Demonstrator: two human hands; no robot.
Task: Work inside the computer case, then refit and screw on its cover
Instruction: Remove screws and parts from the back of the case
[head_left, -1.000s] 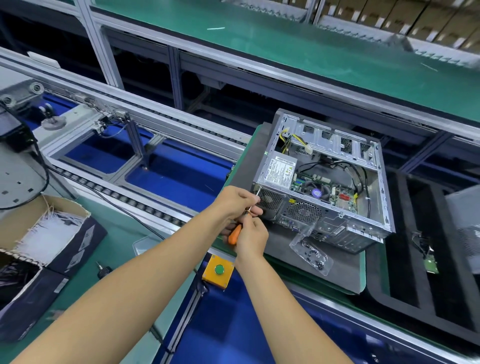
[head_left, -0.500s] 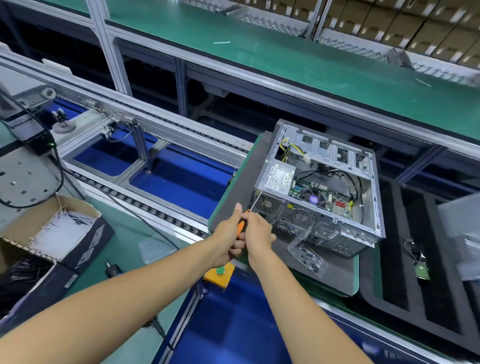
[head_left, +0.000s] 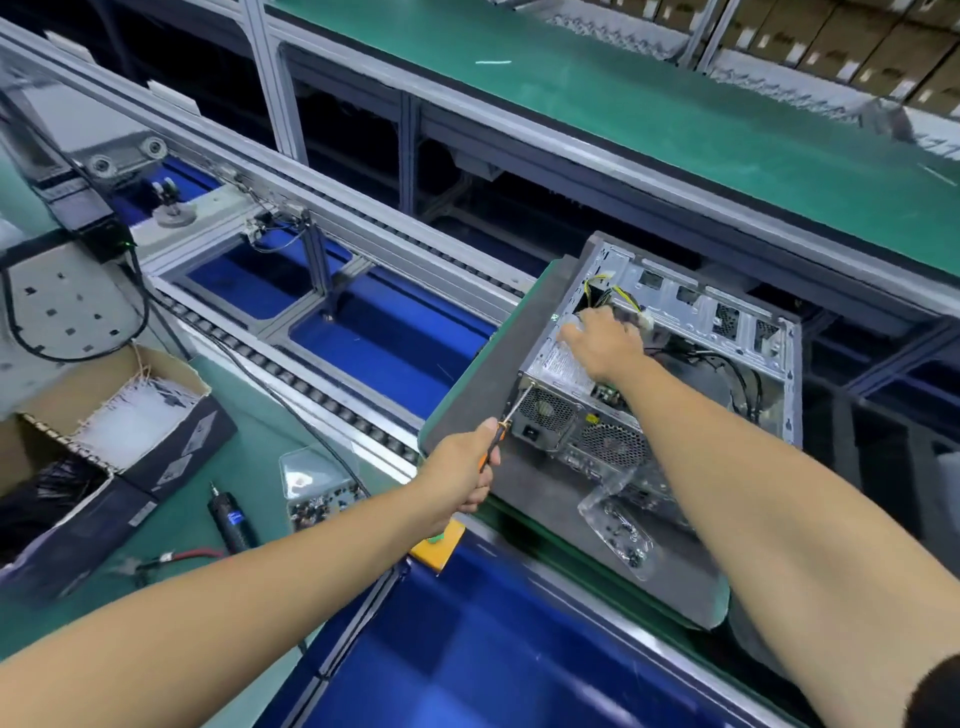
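Gripping screwdriver at case rear corner, left hand; right hand spread flat, empty, inside open top.

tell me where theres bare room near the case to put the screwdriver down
Bare grey mat left of the computer case, out to its green edge. In front of the case the clear bag of screws takes up much of it. The green bench by the electric driver and screw tray is crowded; a free strip lies right of the tray.
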